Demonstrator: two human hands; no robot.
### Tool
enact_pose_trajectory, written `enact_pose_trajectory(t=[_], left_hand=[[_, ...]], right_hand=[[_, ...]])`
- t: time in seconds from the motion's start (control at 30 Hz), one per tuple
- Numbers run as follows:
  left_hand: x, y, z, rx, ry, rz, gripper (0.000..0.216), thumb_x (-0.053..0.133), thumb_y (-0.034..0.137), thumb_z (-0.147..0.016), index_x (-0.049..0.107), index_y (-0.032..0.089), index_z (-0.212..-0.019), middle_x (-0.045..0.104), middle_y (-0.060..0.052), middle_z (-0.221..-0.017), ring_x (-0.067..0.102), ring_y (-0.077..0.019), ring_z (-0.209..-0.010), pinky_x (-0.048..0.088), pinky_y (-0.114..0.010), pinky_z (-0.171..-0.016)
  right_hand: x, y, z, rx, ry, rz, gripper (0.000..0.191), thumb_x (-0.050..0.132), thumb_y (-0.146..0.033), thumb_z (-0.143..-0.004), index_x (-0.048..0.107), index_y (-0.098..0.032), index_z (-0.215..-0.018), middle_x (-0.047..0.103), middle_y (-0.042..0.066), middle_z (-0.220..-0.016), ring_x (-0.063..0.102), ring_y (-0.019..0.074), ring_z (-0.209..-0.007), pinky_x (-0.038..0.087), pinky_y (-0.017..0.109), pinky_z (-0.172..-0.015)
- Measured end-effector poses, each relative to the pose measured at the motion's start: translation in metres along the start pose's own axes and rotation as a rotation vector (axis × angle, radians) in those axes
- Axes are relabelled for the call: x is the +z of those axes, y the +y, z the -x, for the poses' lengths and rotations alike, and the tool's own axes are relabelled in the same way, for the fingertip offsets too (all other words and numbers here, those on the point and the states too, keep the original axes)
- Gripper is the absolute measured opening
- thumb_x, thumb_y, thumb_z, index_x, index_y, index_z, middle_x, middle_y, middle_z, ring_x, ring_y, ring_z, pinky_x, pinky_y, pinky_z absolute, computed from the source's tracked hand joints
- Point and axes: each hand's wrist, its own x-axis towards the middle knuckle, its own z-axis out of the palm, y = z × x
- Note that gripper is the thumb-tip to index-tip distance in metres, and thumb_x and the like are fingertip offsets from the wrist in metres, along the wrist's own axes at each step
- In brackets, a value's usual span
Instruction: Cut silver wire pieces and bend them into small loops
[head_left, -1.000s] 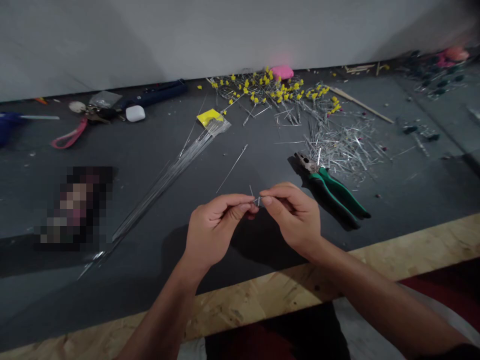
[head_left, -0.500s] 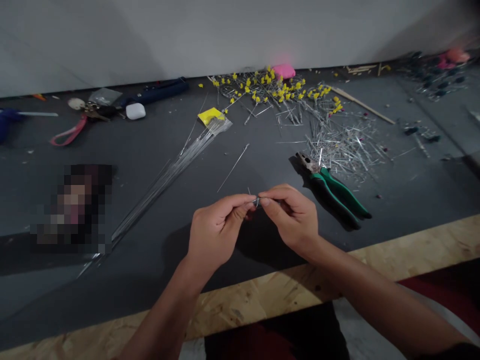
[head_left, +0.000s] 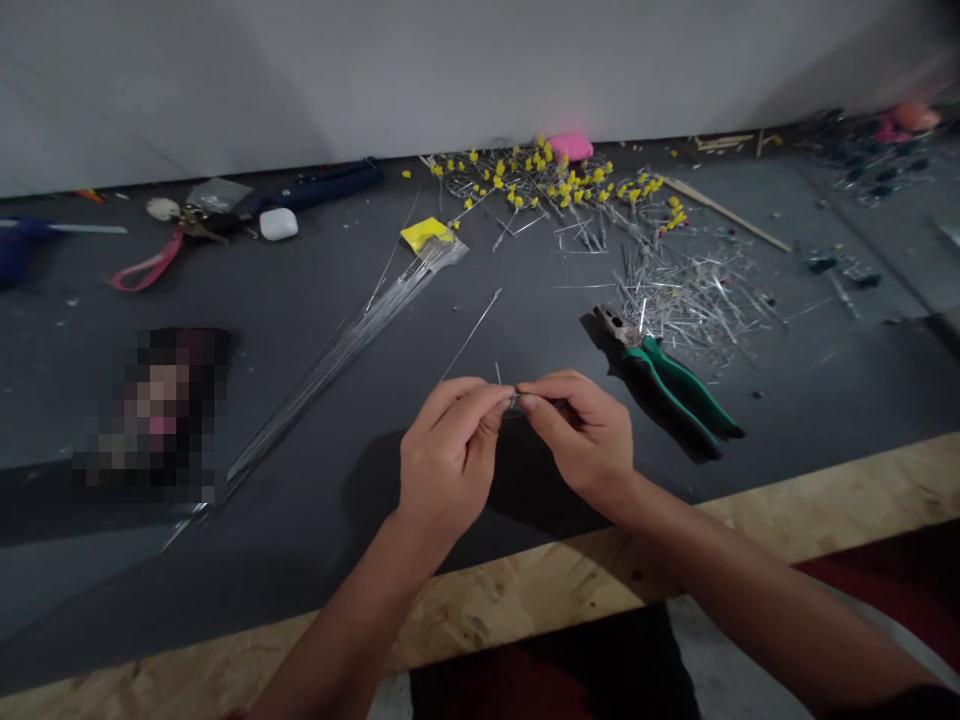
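My left hand [head_left: 448, 450] and my right hand [head_left: 583, 432] meet fingertip to fingertip above the dark mat [head_left: 315, 400], both pinched on a short piece of thin wire [head_left: 510, 398] whose end pokes up between them. One long loose wire [head_left: 471, 334] lies on the mat just beyond my left fingers. Green-handled pliers [head_left: 667, 382] lie to the right of my right hand.
A bundle of long wires [head_left: 337, 350] with a yellow tag [head_left: 426, 235] runs diagonally at left. A heap of cut wire bits [head_left: 690, 290] and yellow-tipped wires [head_left: 555, 185] fill the back. Keys with a pink strap [head_left: 161, 250] and a white case [head_left: 278, 224] lie far left. The wooden table edge [head_left: 570, 590] is near me.
My left hand has slid a little to the right and turned, its fingers now closer over the wire. The right hand has hardly moved.
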Motion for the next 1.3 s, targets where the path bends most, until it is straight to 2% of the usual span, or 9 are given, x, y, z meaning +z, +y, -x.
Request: enact_pose_trajectory(t=[0.2,0.53,1.3], left_hand=[[0.002,0.003,0.001,0.003,-0.024,-0.022,0.015,0.053,0.011,-0.086,0.064,0.018,-0.093,0.068,-0.003,-0.086,0.062,-0.0117,-0.078,0.050,-0.022,-0.073],[0.006,0.003,0.000,-0.082,-0.051,-0.021,0.013,0.050,0.014,-0.087,0.061,0.019,-0.089,0.065,-0.001,-0.080,0.059,-0.0109,-0.071,0.047,-0.022,-0.067],[0.012,0.000,0.003,-0.031,-0.050,-0.067,0.011,0.046,0.010,-0.087,0.051,0.020,-0.088,0.058,0.001,-0.076,0.056,-0.0103,-0.070,0.045,-0.022,-0.066]], right_hand=[[0.001,0.000,0.001,0.034,-0.010,-0.001,0.009,0.063,-0.021,-0.082,0.069,-0.025,-0.088,0.071,-0.001,-0.083,0.064,0.0118,-0.074,0.052,0.025,-0.068],[0.005,-0.001,0.000,0.205,0.005,-0.073,0.007,0.066,-0.025,-0.078,0.068,-0.023,-0.084,0.072,-0.002,-0.077,0.065,0.0107,-0.066,0.053,0.021,-0.061],[0.008,-0.004,0.002,0.274,0.015,-0.078,0.004,0.064,-0.023,-0.077,0.065,-0.022,-0.080,0.069,-0.002,-0.070,0.064,0.0101,-0.062,0.051,0.021,-0.059]])
